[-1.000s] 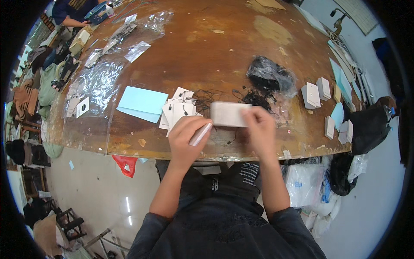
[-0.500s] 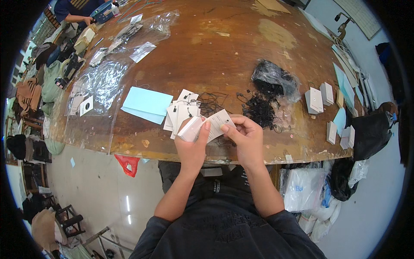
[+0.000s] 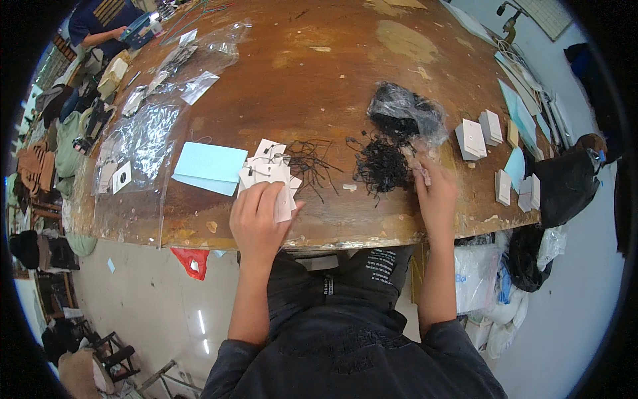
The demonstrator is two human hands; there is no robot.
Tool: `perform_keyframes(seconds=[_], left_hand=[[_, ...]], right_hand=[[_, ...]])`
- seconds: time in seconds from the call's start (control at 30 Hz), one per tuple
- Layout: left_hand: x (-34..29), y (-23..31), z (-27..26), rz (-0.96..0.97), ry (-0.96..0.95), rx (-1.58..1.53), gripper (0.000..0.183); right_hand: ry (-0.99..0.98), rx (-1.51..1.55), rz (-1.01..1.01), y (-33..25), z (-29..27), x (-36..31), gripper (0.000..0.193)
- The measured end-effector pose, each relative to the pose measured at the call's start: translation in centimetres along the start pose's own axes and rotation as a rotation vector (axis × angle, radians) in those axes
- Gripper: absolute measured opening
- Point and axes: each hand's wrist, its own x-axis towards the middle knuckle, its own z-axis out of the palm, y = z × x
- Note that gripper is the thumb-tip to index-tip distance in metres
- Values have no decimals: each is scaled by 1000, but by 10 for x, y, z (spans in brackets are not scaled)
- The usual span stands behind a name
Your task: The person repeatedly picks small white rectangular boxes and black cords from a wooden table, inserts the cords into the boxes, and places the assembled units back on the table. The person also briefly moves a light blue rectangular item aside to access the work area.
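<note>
Okay, so your left grip (image 3: 258, 216) is palm-down over the near edge of the white hang tags (image 3: 266, 176), fingers lightly bent and thumb out to the right; can't tell if it's pinching the top card or just pressing on it. Looks to me like that hand keeps the overlapping pile from sliding. The front tag has its long axis running mostly away from you, near end leaning a touch right, while the cards behind it are skewed every which way. Their black strings (image 3: 312, 163) fan out to the right of your left grip, probably so the loops don't get buried under the cards. Your right grip (image 3: 435, 189) is half curled with the fingertips at the right edge of the black cord heap (image 3: 382, 165); can't see whether it's got a cord or nothing. The heap's just left of that grip, I'd guess for a short reach, with the clear bag (image 3: 407, 114) of more black stuff beyond it. Folded blue paper (image 3: 210, 166) lies left of your left grip, and a white card stack (image 3: 470, 141) stands on the counter (image 3: 286, 80) right of your right grip, seemingly parked clear of the cords.
</note>
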Motion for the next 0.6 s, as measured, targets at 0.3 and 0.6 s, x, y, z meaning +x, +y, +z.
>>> perform_keyframes(seconds=[0.3,0.6], left_hand=[[0,23,-1,-188,100,-447,22],[-8,53,10,-251,-111,-1074,13]], right_hand=[[-146,298,202,48,-6,16,15],[-348,1330,584,-81,-13,5,14]])
